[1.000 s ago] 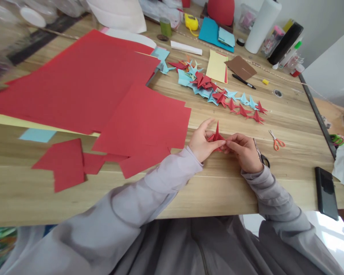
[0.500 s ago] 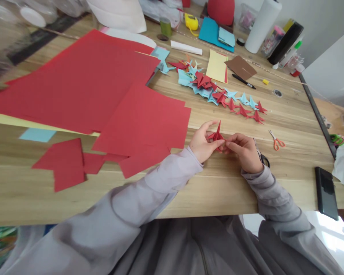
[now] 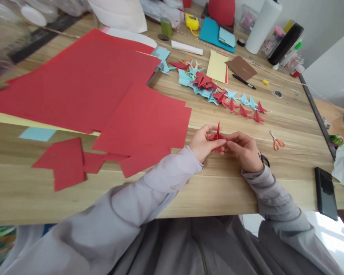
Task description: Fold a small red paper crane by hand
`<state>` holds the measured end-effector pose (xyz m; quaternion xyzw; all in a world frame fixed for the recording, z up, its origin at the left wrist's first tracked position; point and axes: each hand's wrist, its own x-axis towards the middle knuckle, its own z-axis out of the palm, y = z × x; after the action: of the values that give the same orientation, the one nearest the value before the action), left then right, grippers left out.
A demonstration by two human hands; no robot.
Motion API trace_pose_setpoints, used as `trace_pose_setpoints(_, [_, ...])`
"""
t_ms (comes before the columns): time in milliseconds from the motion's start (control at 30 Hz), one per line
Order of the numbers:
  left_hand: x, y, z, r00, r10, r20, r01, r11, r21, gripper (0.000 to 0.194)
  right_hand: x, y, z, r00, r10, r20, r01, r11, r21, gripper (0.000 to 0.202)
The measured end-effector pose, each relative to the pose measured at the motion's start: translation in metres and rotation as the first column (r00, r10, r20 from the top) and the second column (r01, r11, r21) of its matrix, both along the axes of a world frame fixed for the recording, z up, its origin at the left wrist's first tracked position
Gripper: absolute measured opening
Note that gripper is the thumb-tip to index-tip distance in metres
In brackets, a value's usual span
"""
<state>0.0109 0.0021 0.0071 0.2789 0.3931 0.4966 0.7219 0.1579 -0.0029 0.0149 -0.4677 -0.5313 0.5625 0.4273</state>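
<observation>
A small folded red paper piece (image 3: 218, 133) with a tall thin point sticking up is held between my two hands above the wooden table (image 3: 218, 194). My left hand (image 3: 203, 144) is closed on its left side, thumb across the front. The fingers of my right hand (image 3: 244, 150) pinch its right end, close to the left fingertips; the lower part of the paper is hidden by fingers. Beyond the hands lie several folded red paper cranes (image 3: 243, 111) and light blue ones (image 3: 231, 94) in a loose cluster.
Large red sheets (image 3: 83, 80) cover the left, with smaller red pieces (image 3: 68, 162) nearer. Orange scissors (image 3: 276, 141) lie to the right; black-handled scissors (image 3: 265, 160) sit beside my right wrist. A phone (image 3: 326, 193) rests at the right edge. Further back are a pen (image 3: 243, 81) and yellow paper (image 3: 217, 67).
Both hands keep their hold on the red paper. My right fingers and the left thumb tip have shifted very slightly to the right.
</observation>
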Motion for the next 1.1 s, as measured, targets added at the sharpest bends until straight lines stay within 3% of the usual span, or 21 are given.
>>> trace_pose_setpoints(367, [-0.008,0.004,0.009,0.998,-0.059,0.027,0.063,0.984,-0.165,0.032,-0.001,0.001,-0.002,0.992,-0.018,0.125,-0.007,0.981,0.196,0.016])
trace_pose_setpoints(733, [-0.010,0.007,0.003,0.988,-0.156,-0.018,0.152,0.977,-0.151,0.034,0.004,-0.001,-0.003,0.916,-0.087,0.392,-0.107,0.888,0.447,0.014])
trace_pose_setpoints(867, [-0.008,0.005,0.001,0.997,-0.077,-0.031,0.075,0.994,-0.080,0.043,0.003,-0.003,-0.002,0.901,-0.124,0.415,-0.083,0.892,0.445,0.013])
trace_pose_setpoints(1000, [-0.008,0.003,0.000,0.997,0.016,-0.079,-0.007,0.993,0.117,0.068,0.002,-0.003,-0.003,0.920,-0.175,0.350,0.025,0.920,0.392,0.014])
trace_pose_setpoints(1100, [-0.007,0.003,-0.002,0.987,0.005,-0.160,0.035,0.969,0.245,0.057,0.002,-0.002,-0.004,0.919,-0.186,0.348,0.042,0.923,0.384,0.013])
